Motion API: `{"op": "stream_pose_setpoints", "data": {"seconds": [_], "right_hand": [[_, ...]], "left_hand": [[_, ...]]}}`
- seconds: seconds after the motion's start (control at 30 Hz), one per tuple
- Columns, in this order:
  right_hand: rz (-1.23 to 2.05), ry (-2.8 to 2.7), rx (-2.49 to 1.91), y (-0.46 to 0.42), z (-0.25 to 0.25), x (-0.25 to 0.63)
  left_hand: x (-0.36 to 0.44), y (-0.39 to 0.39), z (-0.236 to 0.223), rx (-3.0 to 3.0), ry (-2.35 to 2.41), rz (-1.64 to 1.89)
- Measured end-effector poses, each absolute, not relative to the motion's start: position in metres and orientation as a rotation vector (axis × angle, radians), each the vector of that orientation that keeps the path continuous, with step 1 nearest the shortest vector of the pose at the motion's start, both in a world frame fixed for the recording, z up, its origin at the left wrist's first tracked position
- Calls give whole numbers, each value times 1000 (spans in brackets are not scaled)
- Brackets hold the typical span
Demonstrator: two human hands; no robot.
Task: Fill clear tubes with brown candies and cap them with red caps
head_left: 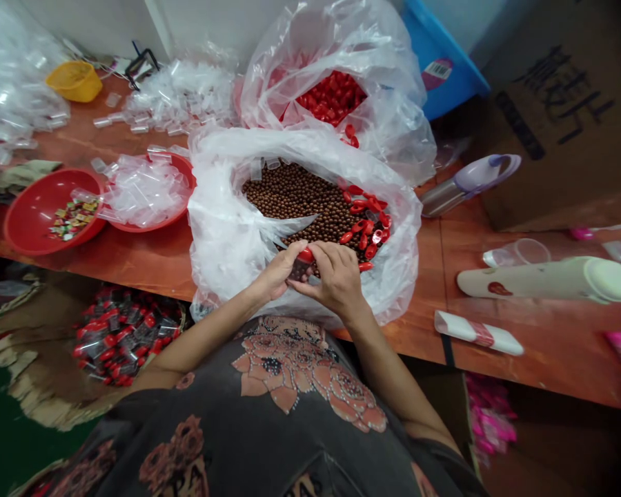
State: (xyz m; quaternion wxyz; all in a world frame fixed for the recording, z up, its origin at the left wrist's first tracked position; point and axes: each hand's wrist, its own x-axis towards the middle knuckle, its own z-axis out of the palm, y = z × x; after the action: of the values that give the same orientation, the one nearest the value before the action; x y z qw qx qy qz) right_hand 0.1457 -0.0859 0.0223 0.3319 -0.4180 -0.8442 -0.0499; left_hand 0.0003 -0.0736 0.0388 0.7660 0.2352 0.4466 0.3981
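A clear plastic bag [222, 228] lies open on the table edge, filled with small brown beads [300, 197] and several red caps [365, 217] at its right side. My left hand [277, 273] and my right hand [336, 276] meet over the bag's near rim. Together they pinch a small tube with a red cap [305, 255]; the tube itself is mostly hidden by my fingers. Both hands have their fingers closed around it.
Behind stands a second bag of red caps [334, 96]. A red bowl [25, 221] with wrapped bits, another red bowl of clear tubes [145, 190], a yellow bowl [75, 79], a white bottle [548, 279] and a basket of filled tubes [121, 335] surround me.
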Motion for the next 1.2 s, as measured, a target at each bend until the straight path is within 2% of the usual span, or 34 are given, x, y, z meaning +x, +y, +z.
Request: {"op": "stream_pose_setpoints", "data": {"seconds": [0.13, 0.23, 0.47, 0.53, 1.03, 1.2], "right_hand": [[-191, -2241, -1010, -82, 21, 141], [-105, -2257, -959, -82, 18, 134], [499, -2104, -1058, -88, 9, 117], [583, -2097, -1066, -89, 8, 117], [581, -2169, -945, -94, 6, 116], [401, -2179, -917, -98, 2, 109]], "left_hand": [[-7, -81, 43, 459, 1009, 874], [-18, -86, 43, 430, 1006, 860], [-44, -88, 42, 318, 852, 763], [-47, -90, 43, 345, 850, 796], [-49, -111, 47, 749, 1001, 1027], [-51, -122, 48, 776, 1103, 1038]]}}
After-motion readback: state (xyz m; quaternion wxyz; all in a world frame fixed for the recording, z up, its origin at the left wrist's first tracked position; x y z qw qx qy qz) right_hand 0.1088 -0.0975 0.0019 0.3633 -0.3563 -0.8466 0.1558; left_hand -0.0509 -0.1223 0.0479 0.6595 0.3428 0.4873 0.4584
